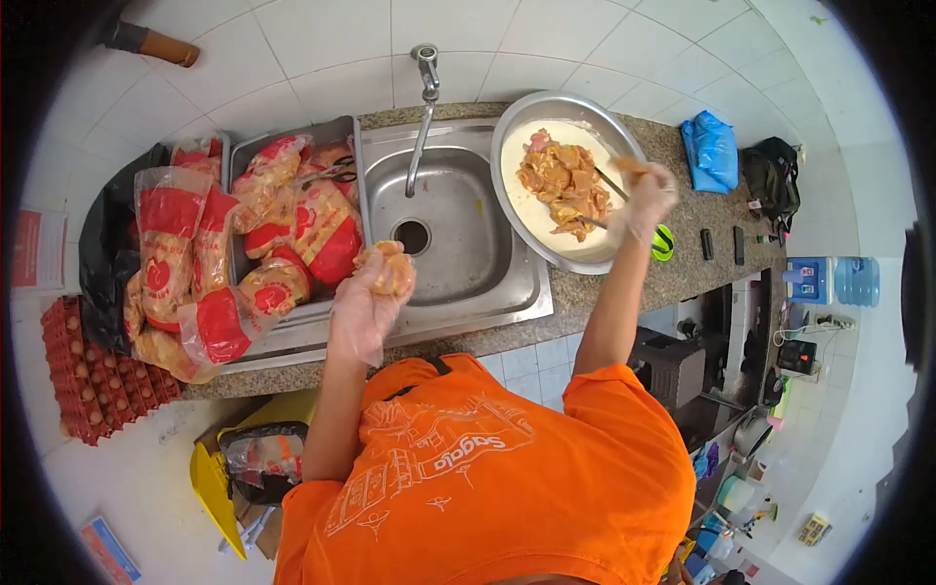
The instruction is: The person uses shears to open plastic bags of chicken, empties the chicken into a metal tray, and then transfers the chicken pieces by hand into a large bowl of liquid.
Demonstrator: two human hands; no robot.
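My left hand (375, 297), in a clear plastic glove, is closed around a pale piece of raw meat (395, 265) near the sink's left edge. Over the right rim of a large metal bowl (502, 185), my right hand (651, 195), also gloved, has its fingers closed round a light brown item, too blurred to name. Inside the bowl, pieces of meat (564, 180) lie on white powder. Two thin dark utensil-like shapes reach from the meat towards my right hand. Red and clear bags of meat (327, 229) fill a metal tray (358, 166) left of the sink.
The steel sink (453, 210) with its tap (421, 146) lies between tray and bowl. Scissors (336, 171) rest on the bags. Red egg trays (83, 370) are at far left. A blue bag (712, 151) and a black bag (773, 175) stand right of the bowl.
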